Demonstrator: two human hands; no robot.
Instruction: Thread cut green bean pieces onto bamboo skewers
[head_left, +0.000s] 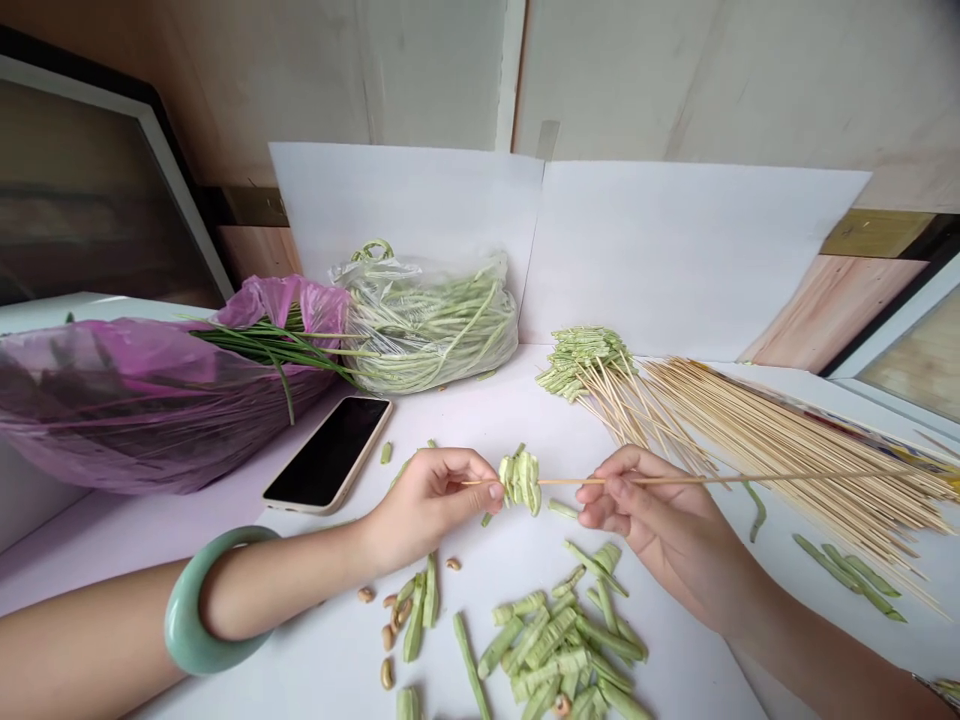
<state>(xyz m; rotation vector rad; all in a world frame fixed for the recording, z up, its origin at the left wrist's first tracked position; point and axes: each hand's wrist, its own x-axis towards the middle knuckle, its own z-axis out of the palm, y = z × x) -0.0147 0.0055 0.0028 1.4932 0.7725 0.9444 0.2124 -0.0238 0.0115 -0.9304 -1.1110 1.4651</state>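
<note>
My left hand (427,505) pinches the pointed tip of a thin bamboo skewer (645,480), and its fingertips nearly touch a cluster of folded pale green bean pieces (520,482) threaded there. My right hand (652,500) grips the skewer's shaft between thumb and fingers, a short way to the right of the cluster. Below both hands lies a heap of cut green bean pods (562,640). Several brown bean seeds (388,625) and a few pods lie under my left wrist, which wears a pale green jade bangle (202,600).
A black smartphone (328,455) lies left of my hands. Behind it are a clear bag of long beans (427,325) and a purple bag (150,400) with green stalks. Threaded skewers (585,360) rest on a large bundle of bamboo skewers (787,460) at right.
</note>
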